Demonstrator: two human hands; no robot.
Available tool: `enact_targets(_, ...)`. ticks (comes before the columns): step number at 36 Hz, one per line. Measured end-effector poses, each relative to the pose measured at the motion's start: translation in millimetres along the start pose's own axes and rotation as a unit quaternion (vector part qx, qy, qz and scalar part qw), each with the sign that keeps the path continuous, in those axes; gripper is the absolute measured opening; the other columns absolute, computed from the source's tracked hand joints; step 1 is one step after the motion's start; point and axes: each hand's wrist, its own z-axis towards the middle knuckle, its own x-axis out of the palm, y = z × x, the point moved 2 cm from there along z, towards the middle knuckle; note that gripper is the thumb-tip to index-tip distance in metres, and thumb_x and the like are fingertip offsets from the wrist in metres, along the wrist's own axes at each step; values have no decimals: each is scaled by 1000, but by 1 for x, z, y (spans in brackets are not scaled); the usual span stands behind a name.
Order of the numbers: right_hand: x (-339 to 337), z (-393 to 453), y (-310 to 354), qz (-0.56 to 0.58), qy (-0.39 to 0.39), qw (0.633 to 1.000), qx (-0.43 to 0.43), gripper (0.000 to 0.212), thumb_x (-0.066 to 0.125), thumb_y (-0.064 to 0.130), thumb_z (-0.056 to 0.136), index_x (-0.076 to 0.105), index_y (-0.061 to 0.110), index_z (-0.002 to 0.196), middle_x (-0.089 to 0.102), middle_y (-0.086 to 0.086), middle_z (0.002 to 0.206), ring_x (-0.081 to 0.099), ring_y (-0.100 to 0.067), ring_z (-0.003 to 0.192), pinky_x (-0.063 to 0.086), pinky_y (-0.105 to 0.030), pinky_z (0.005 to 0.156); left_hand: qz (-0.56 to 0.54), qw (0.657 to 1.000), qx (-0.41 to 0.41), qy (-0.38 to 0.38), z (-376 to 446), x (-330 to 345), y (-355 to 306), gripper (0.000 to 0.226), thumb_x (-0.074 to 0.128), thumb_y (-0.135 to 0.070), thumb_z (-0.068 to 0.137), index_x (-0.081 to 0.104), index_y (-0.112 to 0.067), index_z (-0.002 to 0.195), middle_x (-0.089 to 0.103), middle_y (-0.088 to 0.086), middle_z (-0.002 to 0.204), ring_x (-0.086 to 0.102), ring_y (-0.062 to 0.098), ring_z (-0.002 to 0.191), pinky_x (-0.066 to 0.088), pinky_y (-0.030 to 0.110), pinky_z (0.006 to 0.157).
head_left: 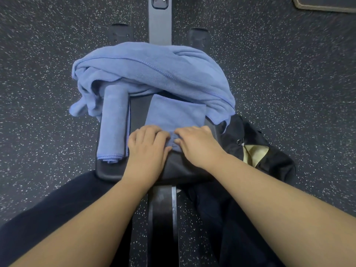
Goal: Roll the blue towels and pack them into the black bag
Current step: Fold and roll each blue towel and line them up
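Both forearms reach in from the bottom edge, over dark trouser legs. Left hand (147, 145) and right hand (196, 145) sit side by side on the near end of a folded blue towel (174, 112), fingers curled over its edge; each grip is narrow, pinching the cloth where it begins to roll. That towel lies flat on the black padded desk (107, 170). Rolled towel (113, 122), already a tight tube, lies lengthwise just left of the hands on the same pad. Loose pile of blue towels (150, 72) heaped at the far end, draping over both sides. Black bag (273, 158) sits at the right of the pad, unzipped, pale lining (254, 153) showing. Speckled dark floor (48, 93) all around.
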Motion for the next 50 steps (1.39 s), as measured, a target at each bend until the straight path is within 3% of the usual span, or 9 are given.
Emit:
enact_targets(7,0,-2,0,34,-21,998,42,22,31,29,104,48,23,92,61,0,101,53,-24,97,20,-35,72,25,999,17,-10,-9,0,-8,30,48,-26,88,67,-11,107,65,6,112,47,22,118,27,48,103)
enact_targets(12,-1,-3,1,16,-52,997,62,27,33,33,103,57,23,106,61,3,107,50,-21,103,21,-35,74,23,999,4,49,-14,8,-10,44,39,-22,91,59,-10,128,58,8,134,37,25,132,25,47,106)
enact_targets(14,-3,-3,2,4,-92,994,67,21,44,33,100,61,21,106,61,1,104,52,-23,101,27,-37,75,31,997,3,67,-13,9,-10,47,38,-21,90,56,-9,132,55,8,137,35,26,133,23,47,106)
enact_targets(17,-8,-3,4,9,-187,980,61,14,74,21,78,63,14,82,60,-4,81,58,-29,77,40,-36,61,38,996,3,85,-8,10,-9,49,38,-21,89,54,-9,133,54,9,138,34,27,134,22,48,107)
enact_targets(20,-8,-5,10,2,-210,976,50,15,73,19,75,60,13,74,58,-5,75,57,-29,71,42,-34,56,42,994,-7,98,-4,11,-8,49,37,-22,89,55,-10,133,54,7,138,38,27,134,27,53,107)
enact_targets(25,-5,-8,16,-37,-173,982,69,20,70,31,73,64,13,78,59,-4,78,57,-26,75,40,-32,58,38,995,-5,96,2,14,-6,46,37,-27,94,57,-9,131,56,7,137,41,29,134,17,49,109)
enact_targets(37,-6,-3,6,-17,-122,990,75,32,71,29,73,64,9,98,60,-8,91,55,-29,86,47,-40,72,4,992,-7,125,33,17,3,49,30,-30,93,60,-10,126,61,5,127,46,30,131,19,56,110)
enact_targets(41,-1,2,-3,-5,-90,994,64,45,79,20,71,62,6,110,61,-11,99,57,-32,91,46,-41,80,17,991,6,132,47,17,5,49,28,-32,93,64,-10,119,66,6,114,54,30,119,20,59,109)
enact_targets(50,-6,3,-11,71,-12,997,20,30,55,33,93,57,15,118,62,-6,110,53,-27,106,36,-34,84,5,989,40,141,39,6,10,44,31,-33,93,68,-14,108,67,4,96,61,31,95,27,53,105)
